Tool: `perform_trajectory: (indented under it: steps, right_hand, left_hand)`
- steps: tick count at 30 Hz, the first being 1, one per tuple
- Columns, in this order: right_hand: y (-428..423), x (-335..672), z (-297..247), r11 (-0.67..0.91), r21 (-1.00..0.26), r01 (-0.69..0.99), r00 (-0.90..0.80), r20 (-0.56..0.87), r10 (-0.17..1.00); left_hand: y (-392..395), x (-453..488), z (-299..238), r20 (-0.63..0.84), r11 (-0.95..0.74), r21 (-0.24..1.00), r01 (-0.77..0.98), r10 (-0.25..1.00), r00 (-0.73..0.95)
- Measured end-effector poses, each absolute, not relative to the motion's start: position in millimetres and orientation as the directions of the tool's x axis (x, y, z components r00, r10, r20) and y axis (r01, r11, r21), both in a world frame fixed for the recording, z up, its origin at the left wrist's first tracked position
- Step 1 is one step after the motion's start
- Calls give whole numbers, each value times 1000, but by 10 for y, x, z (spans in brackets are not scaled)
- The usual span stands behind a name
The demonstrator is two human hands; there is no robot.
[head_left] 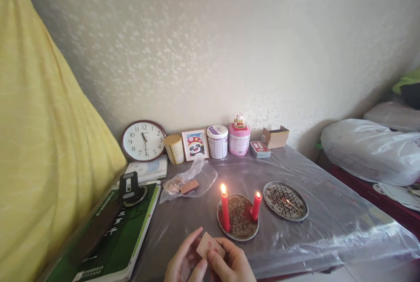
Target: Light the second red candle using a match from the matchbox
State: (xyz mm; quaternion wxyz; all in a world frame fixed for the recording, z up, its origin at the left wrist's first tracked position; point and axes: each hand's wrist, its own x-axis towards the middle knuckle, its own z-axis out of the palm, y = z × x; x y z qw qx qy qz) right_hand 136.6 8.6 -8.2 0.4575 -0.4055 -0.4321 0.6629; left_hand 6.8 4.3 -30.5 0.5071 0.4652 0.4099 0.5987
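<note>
Near the front of the table, my right hand (231, 260) is closed on a small tan matchbox (210, 245) with red print, thumb across its face. My left hand (185, 256) is just beside it, fingers apart and loosely curved; whether a fingertip touches the box I cannot tell. Beyond my hands, two lit red candles, a taller one (225, 212) and a shorter one (256, 207), stand on a round metal plate (241, 235). A second metal plate (272, 188) to the right carries what looks like used matchsticks (291, 204).
A clear plastic bag (205, 172) with a brown box lies behind the candles. At left is a green book (127, 238) bearing a dark strapped object (129, 188). A clock (144, 141), tins (217, 143), a framed panda picture (196, 145) and a cardboard box (275, 137) line the wall.
</note>
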Motion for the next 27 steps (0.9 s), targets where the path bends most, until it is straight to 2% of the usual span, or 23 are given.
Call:
perform_trajectory:
  steps: [3, 8, 11, 14, 16, 20, 27]
  right_hand:
    - [96, 1379, -53, -212, -941, -263, -294, -131, 947]
    - [121, 1446, -25, -166, -948, -272, -169, -123, 978]
    - [116, 1443, -73, -88, -975, -205, -14, -87, 996]
    - [99, 1410, -125, 22, -998, -56, 141, 14, 990]
    - [91, 1396, -140, 81, -996, 45, 187, 88, 978]
    - [95, 1422, -153, 129, -977, 170, 223, 165, 961]
    - [108, 1501, -89, 111, -965, 240, 147, 149, 978]
  left_hand:
    - [56, 55, -241, 94, -82, 944, -318, 995, 22]
    - [40, 72, -159, 84, -84, 950, -301, 996, -12]
    - [35, 84, -190, 118, -130, 970, -203, 991, -69]
    - [38, 76, -263, 188, -193, 980, -40, 976, -106]
    - [42, 68, -309, 230, -228, 973, 29, 967, -112]
    - [44, 63, -379, 285, -270, 956, 117, 949, -135]
    - [46, 26, -473, 394, -355, 904, 236, 908, -141]
